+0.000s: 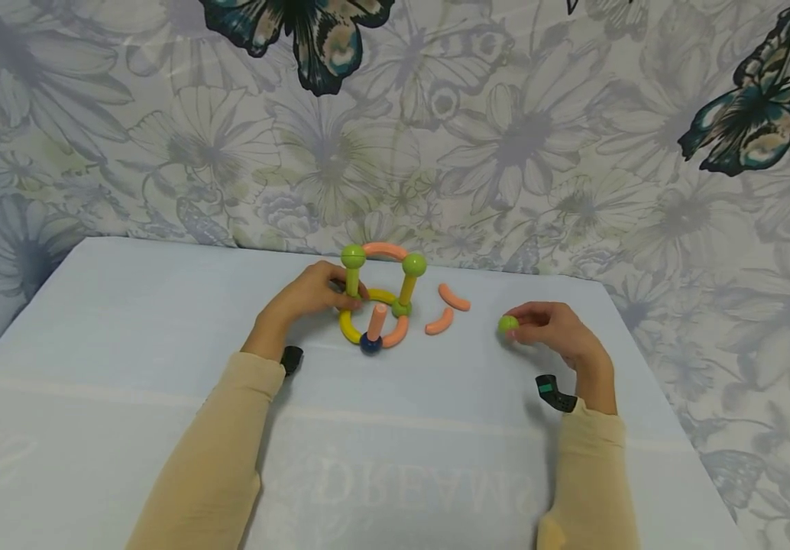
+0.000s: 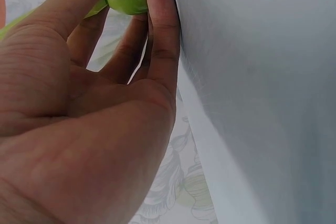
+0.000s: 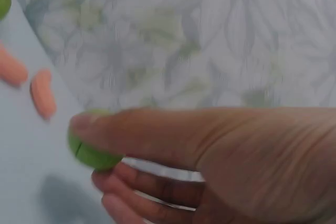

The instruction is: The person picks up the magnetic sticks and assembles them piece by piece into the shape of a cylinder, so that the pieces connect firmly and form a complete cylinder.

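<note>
Right hand [image 1: 560, 332], right of frame centre, pinched a small green plastic ball [image 1: 508, 324] while the left hand [image 1: 309, 294] gripped the rod-and-ball toy frame [image 1: 377, 298]; steadying the frame likely eased attachment.

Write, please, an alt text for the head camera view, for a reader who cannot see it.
The left hand holds a toy structure of green balls and yellow and pink rods on a pale blue table. The right hand pinches a loose green ball; two pink curved pieces lie between.
</note>
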`<state>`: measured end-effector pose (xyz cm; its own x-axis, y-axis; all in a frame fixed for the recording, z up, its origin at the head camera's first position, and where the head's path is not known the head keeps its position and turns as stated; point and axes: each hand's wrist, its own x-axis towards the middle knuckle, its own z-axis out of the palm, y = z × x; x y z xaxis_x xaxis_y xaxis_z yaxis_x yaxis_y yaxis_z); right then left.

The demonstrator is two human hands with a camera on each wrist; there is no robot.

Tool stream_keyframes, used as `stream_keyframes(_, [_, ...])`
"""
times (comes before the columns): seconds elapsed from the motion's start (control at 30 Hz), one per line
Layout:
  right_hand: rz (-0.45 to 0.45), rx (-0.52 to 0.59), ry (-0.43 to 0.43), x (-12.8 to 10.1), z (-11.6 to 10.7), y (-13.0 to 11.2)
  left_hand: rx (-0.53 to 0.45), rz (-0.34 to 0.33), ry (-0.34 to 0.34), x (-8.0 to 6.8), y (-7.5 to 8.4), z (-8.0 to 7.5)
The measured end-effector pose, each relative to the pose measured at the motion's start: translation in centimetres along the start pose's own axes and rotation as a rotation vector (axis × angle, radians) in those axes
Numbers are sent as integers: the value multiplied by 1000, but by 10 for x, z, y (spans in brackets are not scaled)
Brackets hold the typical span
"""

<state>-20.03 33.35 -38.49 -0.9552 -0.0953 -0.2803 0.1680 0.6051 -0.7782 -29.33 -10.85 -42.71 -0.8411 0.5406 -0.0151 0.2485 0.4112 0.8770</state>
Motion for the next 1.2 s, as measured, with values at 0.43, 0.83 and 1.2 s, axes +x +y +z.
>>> stream_keyframes(0.43, [-262, 176, 117, -12, 29, -79, 19, -2, -5, 4, -4, 1])
stream_keyframes(0.83, [-552, 162, 34, -23, 87, -135, 11, 2, -10, 1, -1, -1])
stream_keyframes(1.2, [-689, 101, 109, -14, 130, -145, 4, 3, -2, 1, -1, -1])
